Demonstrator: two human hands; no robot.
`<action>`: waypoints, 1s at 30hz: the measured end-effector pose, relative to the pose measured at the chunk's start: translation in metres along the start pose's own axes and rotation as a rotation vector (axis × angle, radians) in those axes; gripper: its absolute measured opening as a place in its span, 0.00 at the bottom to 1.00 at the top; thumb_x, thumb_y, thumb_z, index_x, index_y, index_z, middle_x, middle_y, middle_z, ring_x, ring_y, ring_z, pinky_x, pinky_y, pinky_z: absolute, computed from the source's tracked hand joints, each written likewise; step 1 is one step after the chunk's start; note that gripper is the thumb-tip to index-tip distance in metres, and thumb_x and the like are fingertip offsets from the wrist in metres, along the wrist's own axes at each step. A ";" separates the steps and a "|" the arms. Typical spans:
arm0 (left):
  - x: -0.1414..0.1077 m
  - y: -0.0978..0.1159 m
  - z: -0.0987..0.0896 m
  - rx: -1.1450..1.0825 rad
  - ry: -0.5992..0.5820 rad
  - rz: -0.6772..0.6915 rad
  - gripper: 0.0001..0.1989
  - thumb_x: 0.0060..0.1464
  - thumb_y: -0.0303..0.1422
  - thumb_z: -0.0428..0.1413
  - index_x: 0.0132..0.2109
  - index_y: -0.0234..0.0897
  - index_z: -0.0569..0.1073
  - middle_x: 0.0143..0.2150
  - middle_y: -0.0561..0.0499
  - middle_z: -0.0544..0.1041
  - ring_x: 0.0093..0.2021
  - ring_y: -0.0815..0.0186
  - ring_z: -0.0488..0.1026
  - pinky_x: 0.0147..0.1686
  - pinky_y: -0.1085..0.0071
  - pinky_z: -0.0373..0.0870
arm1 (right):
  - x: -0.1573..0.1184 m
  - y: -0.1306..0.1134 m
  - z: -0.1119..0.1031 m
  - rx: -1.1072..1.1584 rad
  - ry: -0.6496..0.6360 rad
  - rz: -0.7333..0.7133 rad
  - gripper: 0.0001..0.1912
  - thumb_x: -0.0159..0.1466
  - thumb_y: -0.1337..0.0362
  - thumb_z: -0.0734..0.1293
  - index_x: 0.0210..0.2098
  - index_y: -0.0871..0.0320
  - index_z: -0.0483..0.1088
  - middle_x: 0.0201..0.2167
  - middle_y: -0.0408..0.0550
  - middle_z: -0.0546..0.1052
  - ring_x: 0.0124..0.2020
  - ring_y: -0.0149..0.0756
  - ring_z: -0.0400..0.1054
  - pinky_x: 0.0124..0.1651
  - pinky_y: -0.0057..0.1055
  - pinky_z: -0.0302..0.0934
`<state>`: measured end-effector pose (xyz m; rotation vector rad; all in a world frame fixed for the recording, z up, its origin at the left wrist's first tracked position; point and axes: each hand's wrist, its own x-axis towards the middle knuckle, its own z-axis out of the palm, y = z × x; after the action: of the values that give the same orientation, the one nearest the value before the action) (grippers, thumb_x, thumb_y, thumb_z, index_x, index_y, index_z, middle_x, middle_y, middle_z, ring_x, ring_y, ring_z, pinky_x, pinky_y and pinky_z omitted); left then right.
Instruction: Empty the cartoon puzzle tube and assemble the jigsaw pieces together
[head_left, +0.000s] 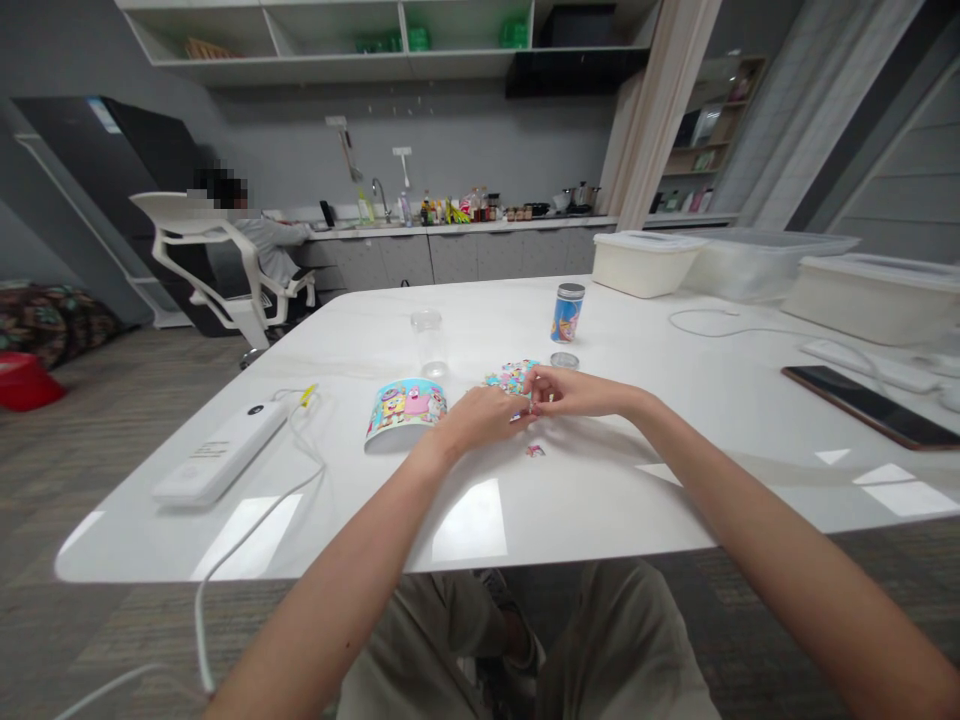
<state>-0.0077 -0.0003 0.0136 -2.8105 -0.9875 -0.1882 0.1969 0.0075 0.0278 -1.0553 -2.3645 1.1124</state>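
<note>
Two bare hands, fingertips together over the white table, at the near edge of a pile of jigsaw pieces.
The person's left hand is palm down; the thumb and index finger of the right hand curl toward its fingertips. A tiny coloured part shows where they meet, but which hand pinches it, or whether either does, cannot be told. A loose piece lies just nearer the person. Left of the left hand, a cartoon-printed sheet rests bowed on the table; beyond it stands a clear jar. Beyond the right hand lies a round lid, with an upright blue printed canister behind it. A white power unit lies at far left, a dark smartphone at far right.
</note>
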 end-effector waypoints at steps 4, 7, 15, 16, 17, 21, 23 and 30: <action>-0.002 -0.011 -0.001 0.019 -0.024 0.018 0.14 0.63 0.40 0.49 0.40 0.39 0.77 0.31 0.47 0.80 0.34 0.61 0.77 0.33 0.70 0.65 | -0.003 -0.002 -0.006 -0.123 -0.009 0.020 0.10 0.60 0.60 0.66 0.38 0.60 0.71 0.32 0.47 0.76 0.32 0.33 0.68 0.34 0.29 0.60; -0.005 -0.021 -0.004 0.038 -0.054 -0.037 0.14 0.62 0.36 0.49 0.37 0.38 0.78 0.30 0.46 0.79 0.33 0.61 0.76 0.31 0.70 0.64 | -0.007 -0.002 -0.011 -0.189 -0.091 0.057 0.09 0.58 0.64 0.66 0.36 0.60 0.75 0.35 0.49 0.78 0.34 0.34 0.70 0.37 0.30 0.61; -0.008 -0.026 -0.007 0.030 -0.089 -0.077 0.13 0.61 0.35 0.49 0.37 0.37 0.78 0.30 0.45 0.78 0.33 0.61 0.76 0.30 0.70 0.63 | -0.008 0.005 -0.011 -0.173 -0.129 0.134 0.18 0.55 0.66 0.69 0.46 0.60 0.74 0.32 0.47 0.79 0.32 0.33 0.70 0.35 0.29 0.63; -0.008 -0.026 -0.007 0.029 -0.091 -0.080 0.14 0.61 0.35 0.49 0.37 0.37 0.78 0.30 0.45 0.78 0.33 0.61 0.76 0.30 0.70 0.62 | -0.008 0.006 -0.011 -0.177 -0.112 0.128 0.18 0.55 0.66 0.69 0.45 0.60 0.74 0.33 0.47 0.79 0.32 0.33 0.70 0.35 0.28 0.62; -0.008 -0.026 -0.006 0.025 -0.096 -0.083 0.14 0.61 0.35 0.49 0.37 0.37 0.78 0.30 0.45 0.78 0.33 0.61 0.76 0.30 0.70 0.62 | -0.007 0.006 -0.011 -0.188 -0.098 0.121 0.18 0.54 0.65 0.70 0.45 0.60 0.75 0.33 0.48 0.78 0.32 0.33 0.69 0.35 0.28 0.62; -0.008 -0.025 -0.006 0.006 -0.107 -0.087 0.14 0.61 0.36 0.49 0.37 0.37 0.78 0.30 0.45 0.79 0.33 0.62 0.75 0.31 0.70 0.62 | -0.007 0.004 -0.012 -0.253 -0.071 0.105 0.15 0.56 0.63 0.69 0.43 0.59 0.76 0.33 0.47 0.77 0.33 0.34 0.68 0.34 0.28 0.61; -0.008 -0.024 -0.006 0.006 -0.096 -0.086 0.14 0.61 0.36 0.49 0.38 0.38 0.78 0.30 0.45 0.79 0.33 0.62 0.75 0.31 0.70 0.62 | -0.006 0.005 -0.014 -0.298 -0.035 0.130 0.14 0.59 0.64 0.66 0.43 0.59 0.76 0.33 0.48 0.77 0.32 0.34 0.69 0.34 0.29 0.61; -0.007 -0.021 -0.004 0.018 -0.073 -0.069 0.14 0.62 0.36 0.47 0.39 0.38 0.78 0.29 0.46 0.78 0.33 0.62 0.76 0.30 0.71 0.62 | -0.001 0.027 -0.014 -0.573 0.295 0.245 0.13 0.62 0.67 0.62 0.45 0.62 0.74 0.40 0.54 0.76 0.40 0.40 0.70 0.44 0.32 0.61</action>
<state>-0.0267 0.0102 0.0183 -2.7875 -1.0967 -0.0852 0.2187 0.0254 0.0160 -1.6027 -2.3982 0.2920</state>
